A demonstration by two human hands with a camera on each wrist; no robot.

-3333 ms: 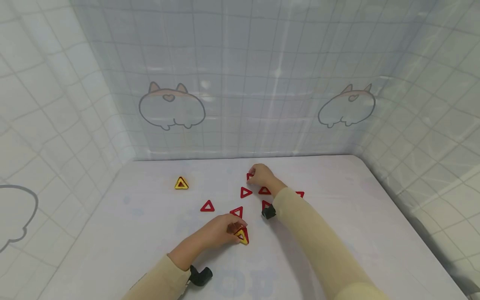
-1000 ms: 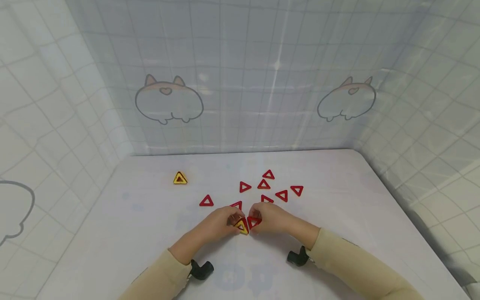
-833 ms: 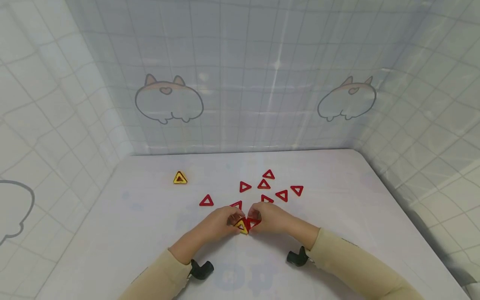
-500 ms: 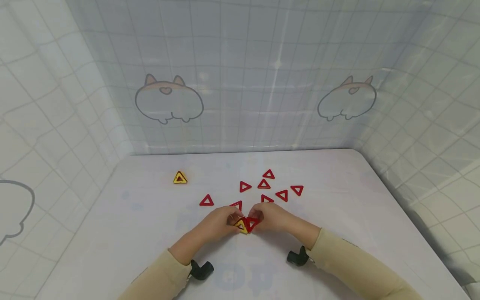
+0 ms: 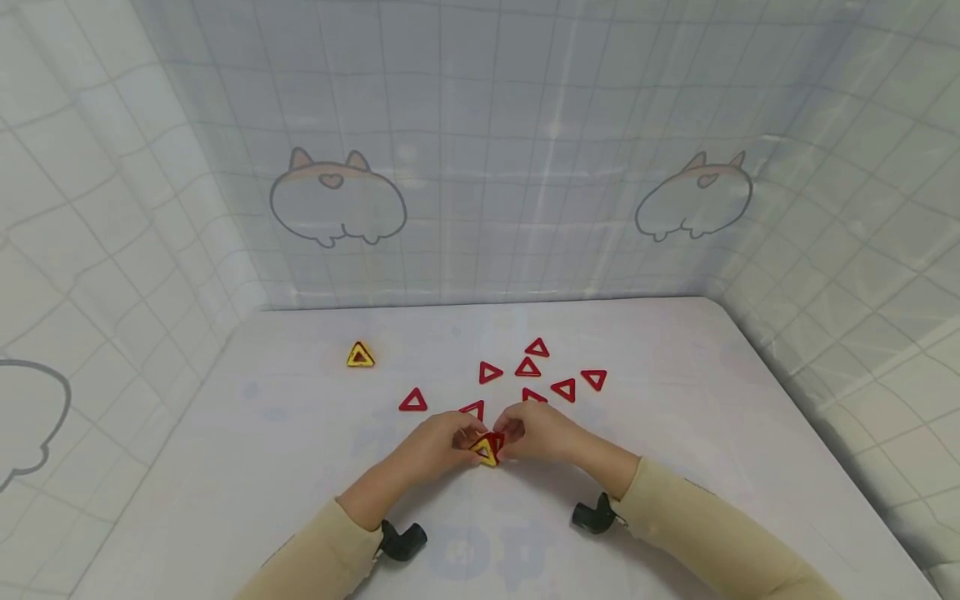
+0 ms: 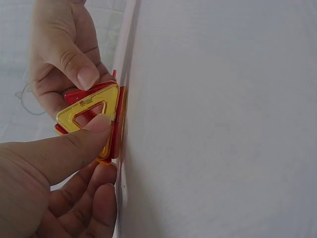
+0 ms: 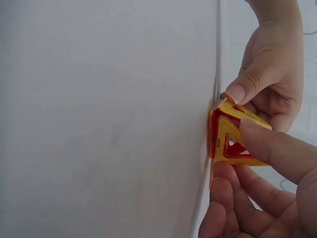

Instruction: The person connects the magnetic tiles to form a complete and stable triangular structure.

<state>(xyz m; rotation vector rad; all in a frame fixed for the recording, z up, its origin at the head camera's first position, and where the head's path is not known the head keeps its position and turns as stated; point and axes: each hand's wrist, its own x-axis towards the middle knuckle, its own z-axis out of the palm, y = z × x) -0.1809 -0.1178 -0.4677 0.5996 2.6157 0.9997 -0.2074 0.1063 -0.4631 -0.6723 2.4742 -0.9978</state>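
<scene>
A small form of translucent red and yellow triangular magnetic tiles (image 5: 486, 451) stands on the table between both hands. My left hand (image 5: 433, 448) pinches it from the left; in the left wrist view the thumb lies over the yellow tile (image 6: 89, 106). My right hand (image 5: 542, 432) pinches a triangular tile on the right side, which leans up against the others. In the right wrist view the right thumb (image 7: 267, 141) presses a yellow-looking tile face (image 7: 227, 131) with red behind it. Fingers hide parts of the form.
Several red triangular tiles lie flat beyond the hands, one red tile (image 5: 413, 401) to the left and another (image 5: 594, 379) farthest right. A yellow triangular piece (image 5: 360, 355) with a dark red middle sits at back left. Tiled-pattern sheets (image 5: 487, 167) wall the table (image 5: 300, 433).
My right hand has come from the back tiles to the left hand with a red tile. That tile has tilted up against the yellow and red form. The left hand keeps its grip.
</scene>
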